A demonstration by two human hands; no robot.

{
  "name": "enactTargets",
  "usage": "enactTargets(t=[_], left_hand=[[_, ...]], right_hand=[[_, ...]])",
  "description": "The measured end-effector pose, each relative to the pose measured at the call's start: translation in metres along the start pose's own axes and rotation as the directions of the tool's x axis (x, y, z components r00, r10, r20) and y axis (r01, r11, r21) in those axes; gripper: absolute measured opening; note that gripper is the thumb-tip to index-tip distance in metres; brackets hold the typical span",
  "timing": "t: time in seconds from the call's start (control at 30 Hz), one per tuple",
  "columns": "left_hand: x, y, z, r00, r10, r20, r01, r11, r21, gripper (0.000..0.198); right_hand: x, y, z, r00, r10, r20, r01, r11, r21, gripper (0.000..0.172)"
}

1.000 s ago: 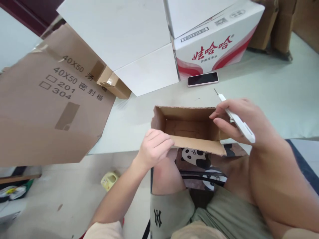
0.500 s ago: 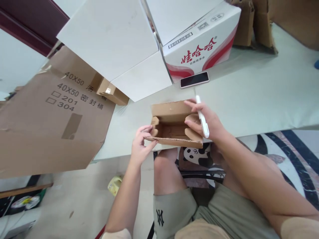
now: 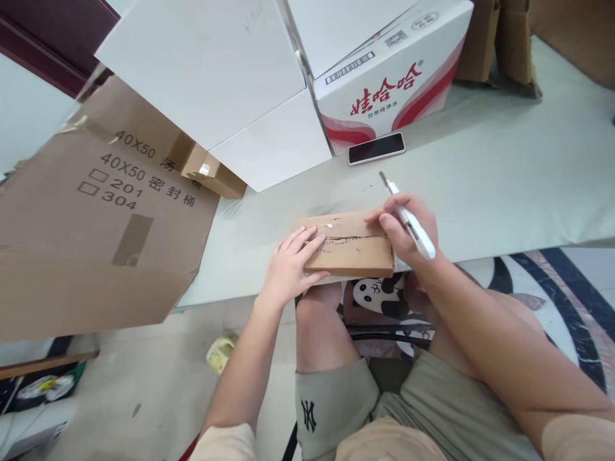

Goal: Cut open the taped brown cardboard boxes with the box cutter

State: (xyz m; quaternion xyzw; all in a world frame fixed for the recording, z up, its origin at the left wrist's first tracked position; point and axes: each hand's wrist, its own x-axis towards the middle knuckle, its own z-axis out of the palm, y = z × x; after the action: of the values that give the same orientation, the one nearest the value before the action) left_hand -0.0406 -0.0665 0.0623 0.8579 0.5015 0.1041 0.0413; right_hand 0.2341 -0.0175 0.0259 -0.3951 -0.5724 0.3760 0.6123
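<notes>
A small brown cardboard box [image 3: 355, 257] lies near the table's front edge, its two top flaps folded down and meeting at a ragged seam. My left hand [image 3: 293, 262] rests on the box's left end, fingers spread over the flaps and thumb near the front edge. In my right hand [image 3: 412, 227] is a white utility knife [image 3: 417, 234], its metal blade pointing up and away to the left. The fingertips of that hand are at the far flap's right end. Inside the box nothing can be seen.
A phone [image 3: 377, 148] lies beyond the box, before a white carton with red lettering [image 3: 389, 102]. Big white boxes [image 3: 206, 77] stand behind on the left. A large brown carton [image 3: 106, 211] leans at the table's left. A yellow bottle [image 3: 220, 354] is on the floor.
The box's flaps, upright before, are now folded down over its opening. My left hand has moved from the box's left edge onto its top. The knife has shifted right, its blade now showing.
</notes>
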Motion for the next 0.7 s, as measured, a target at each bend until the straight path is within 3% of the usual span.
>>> enactTargets(t=[0.1,0.2,0.27,0.33,0.37,0.43,0.5,0.57,0.63,0.7], left_hand=[[-0.006,-0.028,0.003,0.996,-0.063,-0.070,0.048,0.979,-0.197,0.074],[-0.021,-0.057,0.013,0.951,-0.257,-0.171,0.168,0.895,-0.412,0.077],[-0.033,-0.070,0.023,0.869,-0.439,-0.226,0.234,0.769,-0.595,0.081],[-0.044,-0.074,0.036,0.747,-0.629,-0.215,0.247,0.563,-0.789,0.082],[-0.048,-0.072,0.043,0.695,-0.698,-0.172,0.237,0.449,-0.861,0.080],[-0.053,-0.061,0.056,0.651,-0.759,-0.020,0.239,0.230,-0.943,0.075],[-0.052,-0.046,0.066,0.648,-0.753,0.115,0.249,0.067,-0.966,0.075],[-0.047,-0.031,0.069,0.699,-0.697,0.163,0.217,-0.011,-0.976,0.082],[-0.041,-0.019,0.069,0.751,-0.637,0.173,0.171,-0.065,-0.983,0.091],[-0.035,-0.013,0.067,0.761,-0.617,0.201,0.159,-0.122,-0.980,0.100]], right_hand=[[0.004,0.005,0.003,0.977,0.026,-0.212,-0.019,0.999,0.035,0.012],[0.006,0.016,0.004,0.965,0.105,-0.240,-0.091,0.994,0.068,0.015],[0.004,0.022,0.006,0.974,0.191,-0.125,-0.186,0.981,0.055,0.018],[0.001,0.024,0.011,0.967,0.231,0.104,-0.235,0.971,0.029,0.024],[-0.002,0.022,0.014,0.950,0.208,0.234,-0.219,0.975,0.021,0.028],[-0.007,0.014,0.022,0.896,0.096,0.435,-0.118,0.993,0.024,0.034],[-0.011,0.004,0.028,0.844,-0.026,0.535,0.002,0.999,0.046,0.033],[-0.014,-0.006,0.031,0.811,-0.115,0.574,0.071,0.993,0.098,0.028],[-0.017,-0.011,0.030,0.797,-0.170,0.579,0.069,0.979,0.192,0.025],[-0.019,-0.014,0.027,0.809,-0.191,0.555,0.032,0.959,0.283,0.024]])
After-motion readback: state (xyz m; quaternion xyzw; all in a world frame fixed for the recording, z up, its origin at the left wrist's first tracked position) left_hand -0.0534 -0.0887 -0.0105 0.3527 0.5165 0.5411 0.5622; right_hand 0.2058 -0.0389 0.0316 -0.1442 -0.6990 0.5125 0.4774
